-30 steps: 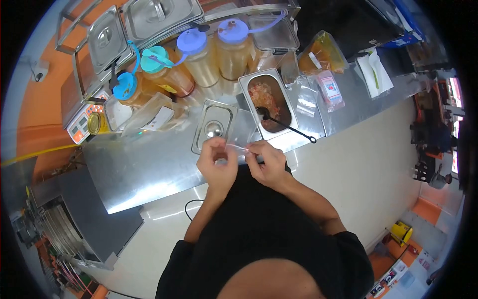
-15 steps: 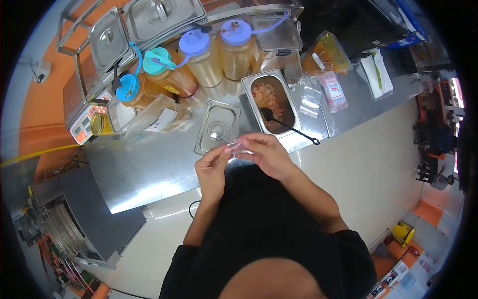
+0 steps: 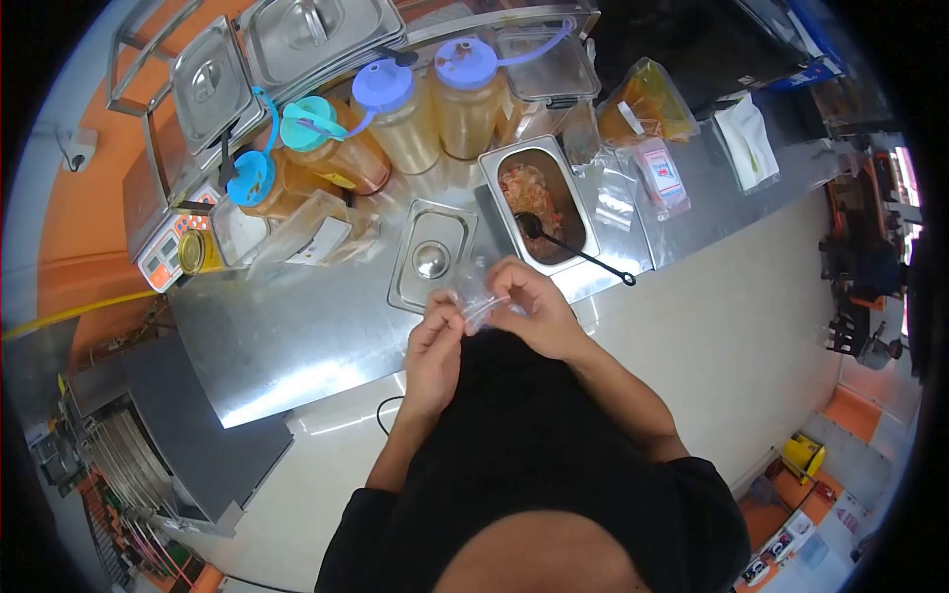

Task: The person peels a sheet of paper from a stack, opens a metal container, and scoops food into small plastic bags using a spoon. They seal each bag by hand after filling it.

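A small clear plastic bag is pinched between both hands just above the steel counter. My left hand grips its lower left edge. My right hand holds its right side, fingers curled over it. Just beyond the hands sits an open steel pan with reddish chopped food and a black ladle resting in it. A steel pan lid with a round knob lies on the counter left of the pan.
Several large jars of amber liquid with blue and teal lids line the back. Lidded steel containers, a small scale, a yellow tin and packaged goods stand around. The counter's front edge runs beneath my hands.
The hands have drawn together and turned the clear bag; it was stretched flat between them, and now it is bunched up between the fingers, slightly nearer my body.
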The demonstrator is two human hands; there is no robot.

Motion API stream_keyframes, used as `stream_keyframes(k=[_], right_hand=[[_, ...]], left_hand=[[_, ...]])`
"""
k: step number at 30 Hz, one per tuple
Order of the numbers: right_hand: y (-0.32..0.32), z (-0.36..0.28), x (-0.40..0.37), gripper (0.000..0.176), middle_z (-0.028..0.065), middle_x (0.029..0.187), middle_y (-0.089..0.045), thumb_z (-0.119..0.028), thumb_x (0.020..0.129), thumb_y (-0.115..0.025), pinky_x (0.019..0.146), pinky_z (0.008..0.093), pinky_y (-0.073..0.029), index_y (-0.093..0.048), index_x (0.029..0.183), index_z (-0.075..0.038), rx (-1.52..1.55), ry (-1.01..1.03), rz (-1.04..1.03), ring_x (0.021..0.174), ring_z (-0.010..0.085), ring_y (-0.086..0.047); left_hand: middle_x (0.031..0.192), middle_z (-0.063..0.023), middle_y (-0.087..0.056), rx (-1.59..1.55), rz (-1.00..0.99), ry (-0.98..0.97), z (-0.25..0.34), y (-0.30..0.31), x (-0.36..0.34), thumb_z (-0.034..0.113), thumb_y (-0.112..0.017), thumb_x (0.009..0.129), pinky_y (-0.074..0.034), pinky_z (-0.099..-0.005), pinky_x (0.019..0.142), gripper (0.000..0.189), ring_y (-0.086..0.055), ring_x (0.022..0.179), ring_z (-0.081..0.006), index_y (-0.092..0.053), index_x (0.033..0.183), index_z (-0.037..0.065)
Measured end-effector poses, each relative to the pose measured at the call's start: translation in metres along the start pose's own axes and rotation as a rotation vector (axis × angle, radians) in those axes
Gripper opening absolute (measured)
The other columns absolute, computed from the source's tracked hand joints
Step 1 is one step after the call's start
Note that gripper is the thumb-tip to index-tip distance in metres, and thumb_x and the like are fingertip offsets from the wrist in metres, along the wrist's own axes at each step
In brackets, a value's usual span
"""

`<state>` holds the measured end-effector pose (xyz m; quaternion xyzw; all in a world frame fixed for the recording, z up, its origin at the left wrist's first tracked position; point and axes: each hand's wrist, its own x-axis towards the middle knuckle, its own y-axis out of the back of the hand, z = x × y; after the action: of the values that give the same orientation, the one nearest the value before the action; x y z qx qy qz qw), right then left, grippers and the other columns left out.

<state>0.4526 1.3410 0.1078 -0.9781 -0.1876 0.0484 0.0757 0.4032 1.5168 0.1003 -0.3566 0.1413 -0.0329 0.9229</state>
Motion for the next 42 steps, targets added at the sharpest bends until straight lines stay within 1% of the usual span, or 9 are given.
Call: stream_keyframes(k=[3, 13, 15, 23, 25, 29, 31, 34, 42], right_hand=[[-0.015, 0.004, 0.005, 0.02, 0.0046, 0.083, -0.056, -0.006, 0.087, -0.071, 0.063, 0.0242, -0.049, -0.054, 0.098, -0.004, -0.062, 0.095, 0.429, 0.073, 0.0128, -0.059], [-0.025, 0.007, 0.005, 0.022, 0.0101, 0.071, -0.06, -0.001, 0.076, -0.073, 0.048, 0.0334, -0.047, -0.058, 0.092, -0.003, -0.709, 0.494, 0.335, 0.055, 0.0237, -0.061], [-0.021, 0.006, 0.007, 0.02, 0.0096, 0.07, -0.059, 0.0, 0.075, -0.072, 0.047, 0.0333, -0.046, -0.058, 0.09, -0.003, -0.686, 0.505, 0.384, 0.054, 0.0234, -0.06], [-0.011, 0.018, 0.012, 0.029, 0.0034, 0.059, -0.053, 0.001, 0.081, -0.074, 0.042, 0.0252, -0.041, -0.05, 0.097, -0.003, -0.732, 0.52, 0.451, 0.047, 0.0098, -0.053], [-0.01, 0.016, 0.013, 0.03, 0.0031, 0.059, -0.053, 0.0, 0.081, -0.075, 0.043, 0.0251, -0.042, -0.05, 0.098, -0.003, -0.735, 0.489, 0.455, 0.048, 0.0089, -0.053], [-0.001, -0.004, 0.012, 0.037, 0.0042, 0.059, -0.055, -0.003, 0.078, -0.078, 0.047, 0.0261, -0.044, -0.048, 0.099, -0.004, -0.612, 0.214, 0.37, 0.049, 0.0104, -0.054], [0.013, -0.024, 0.016, 0.037, 0.0073, 0.06, -0.057, -0.002, 0.075, -0.077, 0.051, 0.0306, -0.046, -0.049, 0.1, -0.004, -0.623, 0.09, 0.271, 0.051, 0.0187, -0.058], [0.024, -0.05, 0.021, 0.041, 0.0128, 0.063, -0.061, -0.002, 0.069, -0.075, 0.059, 0.0395, -0.05, -0.049, 0.101, -0.004, -0.639, -0.064, 0.134, 0.06, 0.0332, -0.064], [0.043, -0.066, 0.018, 0.044, 0.0096, 0.073, -0.066, -0.01, 0.07, -0.082, 0.061, 0.0357, -0.051, -0.054, 0.103, -0.004, -0.708, -0.131, -0.09, 0.067, 0.0277, -0.066]], left_hand=[[0.11, -0.0044, -0.042, 0.357, -0.036, -0.141, 0.002, -0.014, 0.002, 0.004, -0.063, 0.091, -0.039, -0.0269, 0.092, 0.008, -0.049, 0.101, -0.0147, -0.055, 0.093, 0.003], [0.102, -0.005, -0.048, 0.311, 0.415, -0.601, -0.011, -0.029, 0.036, -0.005, -0.066, 0.084, -0.047, -0.0233, 0.072, 0.017, -0.051, 0.088, -0.0113, -0.052, 0.088, 0.003], [0.099, -0.0077, -0.051, 1.288, 0.379, -0.94, -0.005, -0.014, 0.04, -0.007, -0.066, 0.084, -0.047, -0.022, 0.065, 0.014, -0.053, 0.084, -0.012, -0.055, 0.088, 0.002], [0.096, -0.0101, -0.054, 1.063, 0.314, -0.818, -0.015, -0.013, 0.041, -0.01, -0.068, 0.078, -0.043, -0.0202, 0.055, 0.019, -0.055, 0.074, -0.0142, -0.057, 0.089, 0.002], [0.096, -0.0121, -0.054, 1.028, 0.368, -0.586, -0.016, -0.014, 0.036, -0.006, -0.072, 0.073, -0.048, -0.0304, 0.062, 0.024, -0.056, 0.079, -0.0203, -0.063, 0.093, 0.004], [0.108, -0.0137, -0.055, 1.323, 0.345, -0.723, 0.01, -0.025, 0.037, 0.005, -0.076, 0.075, -0.048, -0.0389, 0.085, 0.031, -0.056, 0.097, -0.0281, -0.063, 0.104, 0.005], [0.124, -0.0161, -0.055, 1.347, -0.146, -0.559, 0.037, -0.029, 0.032, 0.015, -0.081, 0.073, -0.037, -0.0456, 0.105, 0.049, -0.049, 0.12, -0.0383, -0.062, 0.117, 0.002], [0.14, -0.0138, -0.051, 1.353, -0.387, -0.484, 0.039, -0.017, 0.037, 0.025, -0.084, 0.072, -0.035, -0.0455, 0.108, 0.066, -0.045, 0.13, -0.0388, -0.059, 0.129, 0.002], [0.127, -0.0164, -0.062, 1.223, -0.498, -0.346, 0.024, -0.01, 0.048, 0.022, -0.085, 0.072, -0.04, -0.0419, 0.105, 0.064, -0.056, 0.122, -0.0336, -0.061, 0.128, 0.003]])
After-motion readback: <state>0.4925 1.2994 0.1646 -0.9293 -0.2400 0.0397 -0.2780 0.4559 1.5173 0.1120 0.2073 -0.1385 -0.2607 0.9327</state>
